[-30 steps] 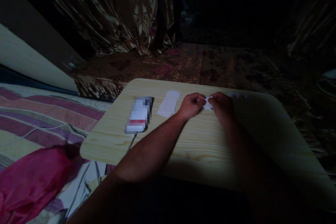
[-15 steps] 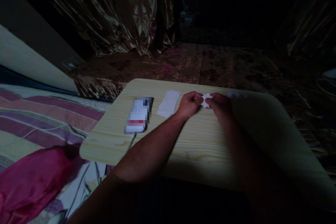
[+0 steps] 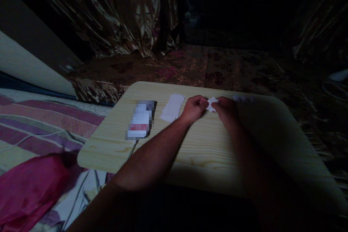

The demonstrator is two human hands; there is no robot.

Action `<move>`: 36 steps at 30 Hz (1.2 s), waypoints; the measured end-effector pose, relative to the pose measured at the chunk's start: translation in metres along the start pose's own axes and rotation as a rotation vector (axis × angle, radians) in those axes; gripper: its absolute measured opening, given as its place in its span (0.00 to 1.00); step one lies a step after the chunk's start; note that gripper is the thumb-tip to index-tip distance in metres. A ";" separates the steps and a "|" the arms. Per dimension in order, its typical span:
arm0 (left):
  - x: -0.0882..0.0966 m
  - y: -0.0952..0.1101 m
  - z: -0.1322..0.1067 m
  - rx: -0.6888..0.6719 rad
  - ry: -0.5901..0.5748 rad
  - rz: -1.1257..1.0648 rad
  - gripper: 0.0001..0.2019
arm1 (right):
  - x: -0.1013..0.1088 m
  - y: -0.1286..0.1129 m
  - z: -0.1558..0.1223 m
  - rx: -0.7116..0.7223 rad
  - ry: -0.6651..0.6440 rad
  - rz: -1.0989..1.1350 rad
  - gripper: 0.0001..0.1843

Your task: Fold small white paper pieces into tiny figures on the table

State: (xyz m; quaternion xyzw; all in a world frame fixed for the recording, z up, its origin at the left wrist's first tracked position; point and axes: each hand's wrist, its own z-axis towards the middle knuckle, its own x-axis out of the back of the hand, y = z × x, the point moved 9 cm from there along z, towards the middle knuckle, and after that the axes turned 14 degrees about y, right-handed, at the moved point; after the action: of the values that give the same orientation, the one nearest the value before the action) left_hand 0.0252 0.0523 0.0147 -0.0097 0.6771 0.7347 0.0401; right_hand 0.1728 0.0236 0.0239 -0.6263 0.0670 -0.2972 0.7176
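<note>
Between my two hands is a small folded white paper (image 3: 212, 104) with several pointed corners, like a star. My left hand (image 3: 195, 108) pinches its left side with thumb and fingers. On the other side my right hand (image 3: 227, 110) grips it, thumb on top; the fingers behind are partly hidden. To the left of my left hand lies a stack of white paper sheets (image 3: 172, 107), slightly fanned. Just beyond my right hand, several small pale folded paper pieces (image 3: 244, 99) sit in a row, dim in the shadow.
A phone (image 3: 140, 119), blurred out, lies on the wooden table (image 3: 108, 145) with a white cable (image 3: 132, 148) plugged in. Left of the table, a pink bag-like cloth (image 3: 32, 188) rests on a striped bedspread (image 3: 49, 119). Curtains (image 3: 144, 14) hang behind.
My hands keep hold of the folded paper in nearly the same place, with the grip shifted a little. The whole view has moved slightly, so things appear a bit further left.
</note>
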 end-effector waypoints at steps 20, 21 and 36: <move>-0.003 -0.004 0.001 0.016 -0.029 -0.020 0.12 | -0.002 -0.005 -0.005 -0.008 -0.039 0.032 0.08; -0.003 -0.004 0.001 0.014 -0.032 -0.021 0.12 | -0.002 -0.004 -0.004 0.005 -0.034 0.019 0.08; -0.002 -0.003 0.001 -0.011 -0.037 -0.006 0.12 | -0.002 -0.003 -0.003 0.002 -0.027 0.015 0.09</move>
State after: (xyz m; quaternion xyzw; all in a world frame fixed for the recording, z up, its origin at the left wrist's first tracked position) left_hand 0.0279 0.0530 0.0123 0.0014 0.6723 0.7383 0.0548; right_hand 0.1692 0.0219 0.0258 -0.6292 0.0617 -0.2833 0.7212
